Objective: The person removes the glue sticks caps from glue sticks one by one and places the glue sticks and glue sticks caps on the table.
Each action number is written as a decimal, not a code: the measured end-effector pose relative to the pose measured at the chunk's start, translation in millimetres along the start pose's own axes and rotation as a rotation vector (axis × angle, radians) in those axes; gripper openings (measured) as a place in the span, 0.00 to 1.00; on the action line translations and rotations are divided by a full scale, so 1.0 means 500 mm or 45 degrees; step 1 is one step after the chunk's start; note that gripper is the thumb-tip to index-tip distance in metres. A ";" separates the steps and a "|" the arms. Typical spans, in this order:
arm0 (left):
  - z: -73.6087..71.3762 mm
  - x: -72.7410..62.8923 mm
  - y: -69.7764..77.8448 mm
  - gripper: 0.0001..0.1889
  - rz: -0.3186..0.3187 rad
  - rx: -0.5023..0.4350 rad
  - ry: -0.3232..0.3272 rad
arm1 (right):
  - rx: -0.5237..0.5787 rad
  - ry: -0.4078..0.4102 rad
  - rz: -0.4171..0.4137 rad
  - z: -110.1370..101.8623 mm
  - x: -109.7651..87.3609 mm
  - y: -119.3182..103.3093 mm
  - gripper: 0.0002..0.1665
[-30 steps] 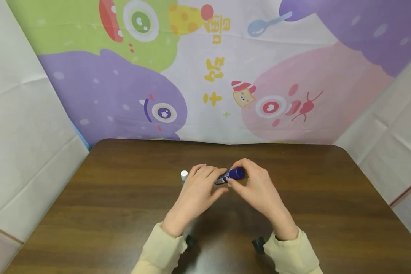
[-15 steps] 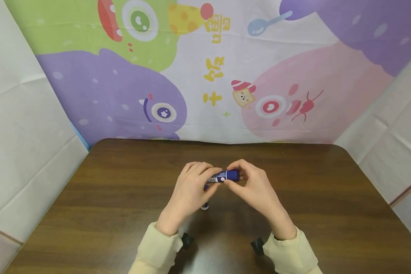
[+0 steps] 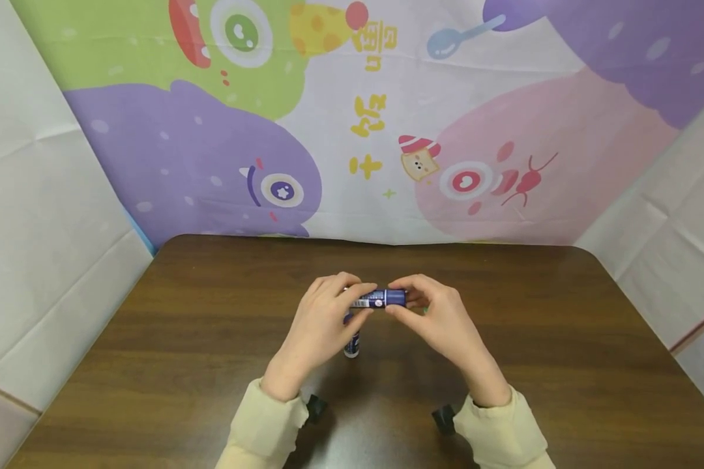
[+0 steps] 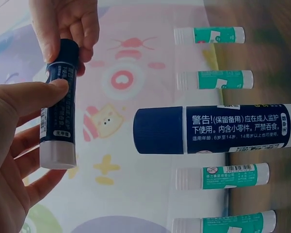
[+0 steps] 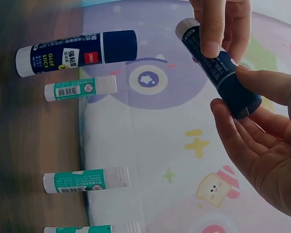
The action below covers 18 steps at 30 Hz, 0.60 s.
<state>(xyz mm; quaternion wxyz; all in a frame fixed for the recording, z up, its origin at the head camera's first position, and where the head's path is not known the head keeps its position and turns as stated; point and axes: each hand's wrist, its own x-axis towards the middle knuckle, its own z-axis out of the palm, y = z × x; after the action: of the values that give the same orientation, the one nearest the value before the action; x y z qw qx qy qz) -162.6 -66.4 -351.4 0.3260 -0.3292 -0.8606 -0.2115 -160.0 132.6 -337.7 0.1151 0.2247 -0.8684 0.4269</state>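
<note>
- A dark blue glue stick [image 3: 369, 299] is held up above the bench between both hands, lying crosswise in the head view, its printed label showing.
- Its blue cap [image 5: 237, 98] is on, at the right hand's end; the white base [image 4: 57, 154] juts past the left hand's fingers.
- Left hand [image 3: 324, 319]: its grip is pinching the printed body, the thumb laid along the label.
- Right hand [image 3: 444, 319]: its grip is pinching the cap, thumb on one side and fingers on the other.
- A second blue glue stick [image 4: 233, 129] stands upright on the bench, cap on top; the head view shows it partly behind the left hand.
- Four green-labelled glue sticks [image 4: 225, 79] with pale caps stand upright in a line with it in the left wrist view, two to each side; the lowest is cut by the frame edge.
- The dark brown wooden bench [image 3: 199, 365] carries the standing sticks.
- Pale yellow sleeves [image 3: 501, 426] end at the wrists, a black device [image 3: 444, 420] beside each cuff.
- Behind the bench hangs a cartoon-printed cloth [image 3: 352, 215], with whitish panels [image 3: 41, 189] at both sides.
</note>
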 end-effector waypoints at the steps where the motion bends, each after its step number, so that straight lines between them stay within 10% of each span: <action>1: 0.000 0.000 0.000 0.16 0.002 -0.004 0.003 | 0.007 0.001 0.000 0.000 0.000 0.000 0.18; 18: -0.007 0.001 0.002 0.14 0.031 -0.050 0.025 | 0.040 0.007 0.001 -0.003 -0.002 -0.006 0.18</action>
<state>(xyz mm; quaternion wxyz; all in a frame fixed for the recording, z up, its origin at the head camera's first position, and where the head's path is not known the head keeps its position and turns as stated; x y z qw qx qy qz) -160.8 -67.6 -348.4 0.3304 -0.3440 -0.8489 -0.2277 -157.7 132.4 -335.2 0.1138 0.2249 -0.8613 0.4412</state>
